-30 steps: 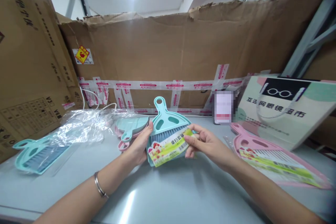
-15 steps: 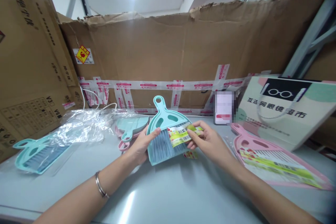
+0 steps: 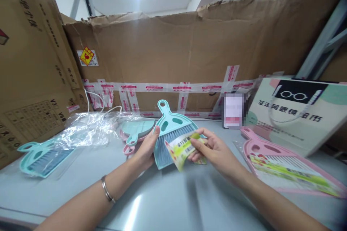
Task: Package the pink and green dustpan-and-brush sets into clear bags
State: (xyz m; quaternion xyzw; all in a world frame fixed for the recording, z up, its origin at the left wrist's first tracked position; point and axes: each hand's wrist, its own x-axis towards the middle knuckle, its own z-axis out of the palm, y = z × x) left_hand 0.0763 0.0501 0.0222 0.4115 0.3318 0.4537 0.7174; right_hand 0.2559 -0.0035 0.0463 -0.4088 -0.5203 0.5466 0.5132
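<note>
My left hand (image 3: pixel 148 149) grips the left edge of a turquoise dustpan (image 3: pixel 176 118) with a matching brush (image 3: pixel 165 144) lying in it, its blue-grey bristles facing me. The set is held tilted up, handle away from me. Between the thumb and fingers of my right hand (image 3: pixel 213 148) is a yellow-green printed label (image 3: pixel 184 144), curled and partly blurred, in front of the bristles. Part of a second printed piece shows below my right fingers; what it belongs to is hidden.
A bagged turquoise set (image 3: pixel 45 158) and clear plastic bags (image 3: pixel 89 130) lie left. Behind my left hand are stacked dustpans (image 3: pixel 138 128). To the right are a pink set (image 3: pixel 287 162), a phone (image 3: pixel 233 110) and a paper bag (image 3: pixel 292 112). Cardboard (image 3: pixel 162 50) walls the back.
The label has shifted left and down, and its free end now bends away from the bristles. My left hand still holds the dustpan and brush almost where they were.
</note>
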